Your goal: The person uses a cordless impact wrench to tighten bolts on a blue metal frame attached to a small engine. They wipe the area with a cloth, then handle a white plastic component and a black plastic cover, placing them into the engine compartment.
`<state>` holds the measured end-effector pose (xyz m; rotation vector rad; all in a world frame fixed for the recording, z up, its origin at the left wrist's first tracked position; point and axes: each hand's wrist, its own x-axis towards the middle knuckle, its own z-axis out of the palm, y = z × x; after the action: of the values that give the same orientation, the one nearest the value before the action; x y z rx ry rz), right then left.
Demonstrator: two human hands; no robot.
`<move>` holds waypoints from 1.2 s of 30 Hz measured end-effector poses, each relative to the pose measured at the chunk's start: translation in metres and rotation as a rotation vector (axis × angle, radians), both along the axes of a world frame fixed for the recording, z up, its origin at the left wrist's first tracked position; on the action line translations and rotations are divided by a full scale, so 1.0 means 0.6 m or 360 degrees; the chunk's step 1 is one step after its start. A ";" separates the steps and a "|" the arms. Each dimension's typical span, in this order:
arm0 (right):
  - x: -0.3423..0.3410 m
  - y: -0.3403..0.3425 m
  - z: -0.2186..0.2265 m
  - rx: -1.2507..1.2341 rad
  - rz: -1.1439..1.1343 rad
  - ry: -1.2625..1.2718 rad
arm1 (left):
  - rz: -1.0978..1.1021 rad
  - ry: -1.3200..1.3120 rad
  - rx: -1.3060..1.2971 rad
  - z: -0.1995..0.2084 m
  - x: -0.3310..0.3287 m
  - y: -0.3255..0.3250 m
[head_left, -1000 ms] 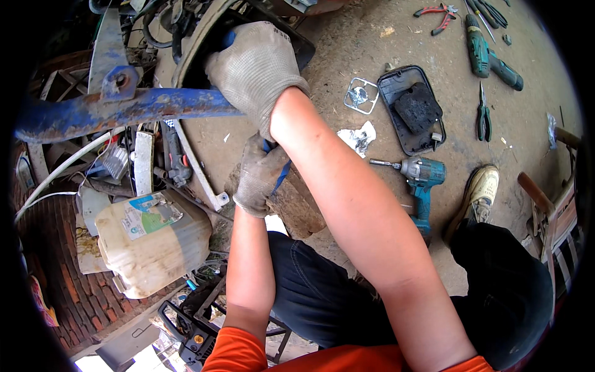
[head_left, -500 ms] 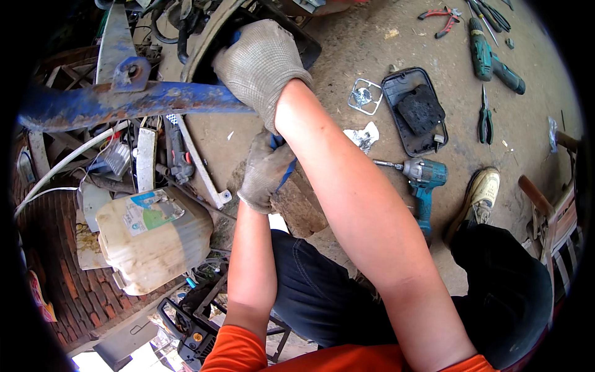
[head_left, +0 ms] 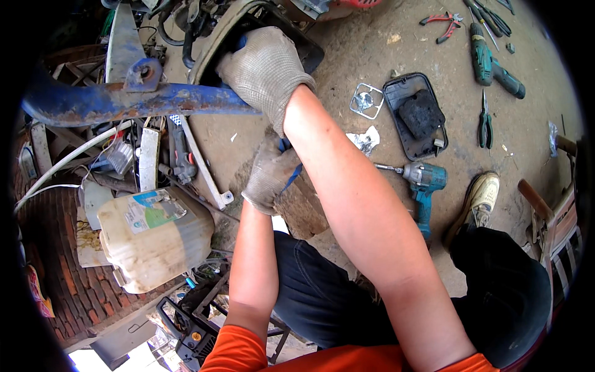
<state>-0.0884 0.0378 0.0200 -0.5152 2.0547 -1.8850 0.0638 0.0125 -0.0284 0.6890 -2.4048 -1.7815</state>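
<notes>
My right hand (head_left: 265,69), in a grey knit glove with blue on the finger side, reaches into the opening of a dark, black-rimmed housing (head_left: 214,53). Its fingers are curled, and what they grip is hidden inside. Below it my left hand (head_left: 270,175), gloved alike, is closed beside a rough wooden block (head_left: 302,209). Blue shows along its inner side, and my right forearm covers part of it. Whatever it holds cannot be made out. A rusty blue tube (head_left: 180,99) runs from the left up to my right wrist.
On the right lie a black cover (head_left: 403,133) with a dark foam pad, a white square frame (head_left: 366,101), an impact driver (head_left: 426,177), a drill (head_left: 480,53) and pliers (head_left: 485,124). A stained plastic jerrycan (head_left: 155,242) and scrap metal crowd the left.
The view has shifted slightly, so the housing and blue tube sit a little lower and farther right. Both hands keep nearly the same places and closed shapes.
</notes>
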 end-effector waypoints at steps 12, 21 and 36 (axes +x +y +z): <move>-0.005 0.016 0.013 0.0054 0.0156 -0.0163 | -0.0109 -0.0300 0.0095 -0.020 0.005 -0.023; -0.001 0.009 0.013 0.0075 0.0055 0.0001 | -0.0199 -0.0232 -0.0042 -0.102 0.036 -0.065; 0.125 0.380 -0.344 0.0383 -0.1407 -0.0439 | -0.0808 -0.0842 -0.0454 -0.034 -0.116 0.045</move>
<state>-0.0135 0.2661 -0.1865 0.8001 2.4572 -1.8842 -0.0061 0.0395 -0.0488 0.6114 -3.3574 -1.4608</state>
